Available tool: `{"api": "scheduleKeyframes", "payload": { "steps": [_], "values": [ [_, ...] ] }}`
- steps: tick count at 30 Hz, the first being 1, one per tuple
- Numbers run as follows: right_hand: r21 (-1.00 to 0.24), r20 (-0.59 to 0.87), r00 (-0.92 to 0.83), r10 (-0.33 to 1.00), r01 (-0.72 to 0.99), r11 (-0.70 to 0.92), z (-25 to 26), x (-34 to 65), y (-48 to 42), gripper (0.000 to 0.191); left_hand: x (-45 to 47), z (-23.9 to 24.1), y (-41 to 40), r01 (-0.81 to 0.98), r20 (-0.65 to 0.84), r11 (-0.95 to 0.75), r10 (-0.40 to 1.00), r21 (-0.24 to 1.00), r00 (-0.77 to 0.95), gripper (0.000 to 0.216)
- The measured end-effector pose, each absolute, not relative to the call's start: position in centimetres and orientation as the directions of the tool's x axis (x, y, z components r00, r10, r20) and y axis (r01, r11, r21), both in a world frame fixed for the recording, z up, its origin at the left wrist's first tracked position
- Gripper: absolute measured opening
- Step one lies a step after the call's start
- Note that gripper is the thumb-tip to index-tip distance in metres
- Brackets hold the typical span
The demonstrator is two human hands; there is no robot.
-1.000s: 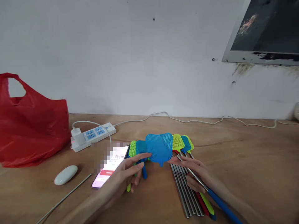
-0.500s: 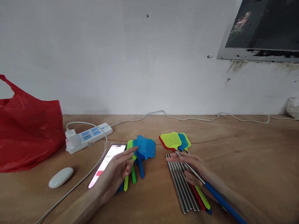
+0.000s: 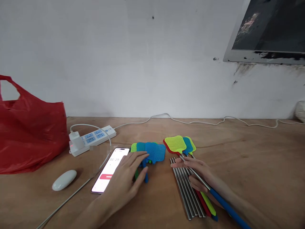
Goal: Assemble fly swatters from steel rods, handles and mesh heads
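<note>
My right hand (image 3: pixel 202 173) grips a steel rod with a blue handle (image 3: pixel 226 203), tilted so that the handle points toward me. Under that hand lies a row of loose steel rods (image 3: pixel 184 187). Just beyond are assembled fly swatters, with a yellow-green head (image 3: pixel 175 144) on top and a blue head (image 3: pixel 187 145) beside it. My left hand (image 3: pixel 130 173), thumb and fingers apart, reaches over a pile of loose swatter heads, its fingertips at a blue swatter head (image 3: pixel 156 152). A short blue plastic handle (image 3: pixel 146 176) shows past the thumb; the hand hides much of the pile.
A lit phone (image 3: pixel 111 171) with a running timer lies left of my left hand. Farther left are a white mouse (image 3: pixel 64 180), a power strip (image 3: pixel 95 138) with a plugged charger and cable, and a red plastic bag (image 3: pixel 33 133). A thin cord (image 3: pixel 190 121) runs along the wall.
My left hand has turned palm down and moved right over the pile. The top blue head has shifted slightly right. The right hand keeps its hold on the blue-handled rod.
</note>
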State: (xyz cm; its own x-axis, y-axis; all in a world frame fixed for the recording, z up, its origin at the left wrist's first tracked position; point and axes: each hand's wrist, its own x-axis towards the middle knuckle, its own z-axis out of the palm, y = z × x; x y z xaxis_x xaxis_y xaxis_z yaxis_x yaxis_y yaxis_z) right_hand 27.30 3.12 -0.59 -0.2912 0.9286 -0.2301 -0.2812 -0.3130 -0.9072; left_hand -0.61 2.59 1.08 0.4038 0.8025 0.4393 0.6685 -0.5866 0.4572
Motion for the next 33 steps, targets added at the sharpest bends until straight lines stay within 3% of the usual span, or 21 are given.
{"api": "scheduleKeyframes", "payload": {
  "steps": [2,5,10,16,21,33],
  "values": [
    [-0.91,-0.238,-0.28,0.93,-0.271,-0.315,-0.5,27.3,3.1,0.029,-0.4,0.6,2.8,0.7,0.377,-0.653,0.75,0.29,0.543,0.05],
    [-0.913,-0.246,-0.263,0.933,-0.26,-0.314,-0.3,27.3,3.1,0.029,0.0,-0.1,3.1,0.698,0.263,-0.688,0.723,0.2,0.638,0.06],
    [-0.917,-0.233,-0.29,0.928,-0.252,-0.309,-0.2,27.3,3.0,0.031,0.1,-0.5,3.2,0.731,0.217,-0.659,0.751,0.18,0.624,0.063],
    [-0.925,-0.223,-0.261,0.939,-0.247,-0.288,-0.2,27.3,3.0,0.032,0.1,-0.6,3.3,0.766,0.31,-0.631,0.758,0.125,0.574,0.056],
    [-0.952,-0.225,-0.224,0.948,-0.158,-0.263,-1.0,27.3,3.2,0.044,-0.1,-0.5,3.2,0.794,0.299,-0.605,0.769,0.059,0.565,0.057],
    [-0.965,-0.195,-0.194,0.961,-0.137,-0.223,-0.4,27.0,2.6,0.045,-0.9,-1.5,3.2,0.807,0.337,-0.585,0.778,0.082,0.53,0.055]
  ]
}}
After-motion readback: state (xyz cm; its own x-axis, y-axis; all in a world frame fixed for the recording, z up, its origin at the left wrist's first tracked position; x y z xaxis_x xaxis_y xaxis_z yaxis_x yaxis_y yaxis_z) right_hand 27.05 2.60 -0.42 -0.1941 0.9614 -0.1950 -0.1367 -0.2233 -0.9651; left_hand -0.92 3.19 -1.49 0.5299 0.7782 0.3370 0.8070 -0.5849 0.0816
